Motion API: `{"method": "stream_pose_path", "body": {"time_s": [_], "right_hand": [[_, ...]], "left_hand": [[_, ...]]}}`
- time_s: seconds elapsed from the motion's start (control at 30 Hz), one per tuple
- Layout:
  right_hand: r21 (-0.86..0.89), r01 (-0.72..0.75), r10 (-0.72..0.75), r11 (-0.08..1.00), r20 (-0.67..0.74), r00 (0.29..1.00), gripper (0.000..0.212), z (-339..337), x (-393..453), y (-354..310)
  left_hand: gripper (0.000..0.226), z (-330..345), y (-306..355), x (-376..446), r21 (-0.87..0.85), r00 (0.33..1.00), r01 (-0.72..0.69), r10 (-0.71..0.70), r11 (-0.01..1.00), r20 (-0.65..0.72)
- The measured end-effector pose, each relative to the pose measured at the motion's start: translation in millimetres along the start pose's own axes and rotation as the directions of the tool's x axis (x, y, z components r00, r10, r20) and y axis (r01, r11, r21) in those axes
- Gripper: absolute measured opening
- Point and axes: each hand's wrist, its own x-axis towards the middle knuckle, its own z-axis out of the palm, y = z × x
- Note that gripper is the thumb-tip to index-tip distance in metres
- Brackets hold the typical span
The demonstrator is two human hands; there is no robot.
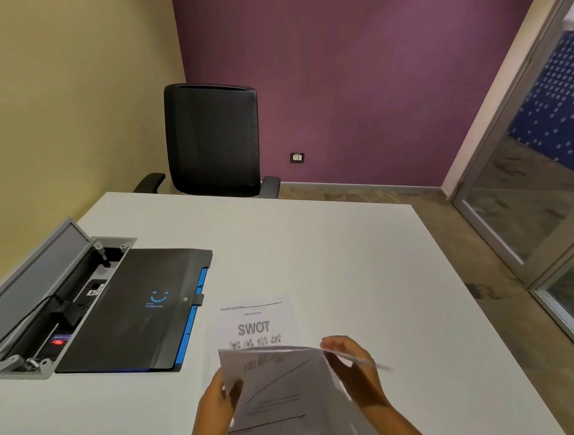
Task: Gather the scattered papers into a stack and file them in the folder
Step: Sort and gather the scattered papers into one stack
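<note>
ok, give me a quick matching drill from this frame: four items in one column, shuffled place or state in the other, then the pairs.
Items
1. folder
2. SWOT sheet
3. held sheets
4. office chair

Place or state
A. lifted off the table, gripped by the left hand and right hand
B. lying flat on the table, print facing up
C. beyond the table's far edge, by the purple wall
D. closed, strap fastened, beside the open cable box

Pairs: 1-D, 2-B, 3-A, 4-C
</note>
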Motion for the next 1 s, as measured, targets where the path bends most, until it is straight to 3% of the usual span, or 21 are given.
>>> {"method": "stream_pose_path", "body": {"time_s": [0.07, 0.17, 0.27, 0.43, 0.53, 0.63, 0.73, 0.87, 1.0], "right_hand": [[0.024, -0.014, 0.016, 1.000, -0.055, 0.998, 0.014, 0.9, 3.4, -0.5], [0.064, -0.041, 0.043, 0.997, -0.019, 0.999, 0.014, 2.3, 8.6, -10.4], [0.043, -0.029, 0.028, 0.999, 0.020, 0.999, 0.006, 5.7, 15.6, -17.0], [0.056, -0.122, 0.118, 0.991, 0.083, 0.990, 0.022, 14.7, 26.2, -22.5], [-0.122, -0.287, 0.300, 0.950, 0.116, 0.947, 0.043, 17.6, 28.1, -8.4], [-0.453, -0.344, 0.430, 0.822, 0.099, 0.897, 0.059, 21.5, 14.1, 22.9], [-0.565, -0.336, 0.457, 0.754, 0.084, 0.885, 0.055, 30.3, -5.3, 45.2], [-0.523, -0.379, 0.495, 0.763, 0.096, 0.864, 0.013, 32.0, -11.9, 42.5], [-0.510, -0.437, 0.596, 0.741, 0.198, 0.779, 0.016, 26.0, -5.4, 40.1]], "left_hand": [[0.041, 0.2, -5.4, -0.2, -0.042, 0.998, 0.043, -0.044, 0.998, -0.041], [0.034, -3.6, -6.3, 3.9, -0.025, 0.994, 0.066, -0.068, 0.997, -0.082], [0.010, -8.5, -3.2, 6.2, -0.076, 0.991, 0.022, -0.032, 0.997, -0.128], [0.004, -11.9, -2.6, 11.7, -0.115, 0.973, -0.006, -0.021, 0.993, -0.231], [0.011, -13.2, -10.5, 16.9, -0.044, 0.960, 0.087, -0.096, 0.995, -0.263], [0.053, -12.9, -24.8, 17.8, 0.051, 0.910, 0.319, -0.290, 0.946, -0.297], [0.053, -11.7, -35.2, 16.7, 0.040, 0.893, 0.407, -0.388, 0.913, -0.230], [0.041, -10.4, -32.5, 17.4, -0.029, 0.922, 0.386, -0.385, 0.922, 0.032], [0.041, -6.8, -33.8, 11.9, -0.099, 0.947, 0.309, -0.297, 0.946, 0.119]]}}
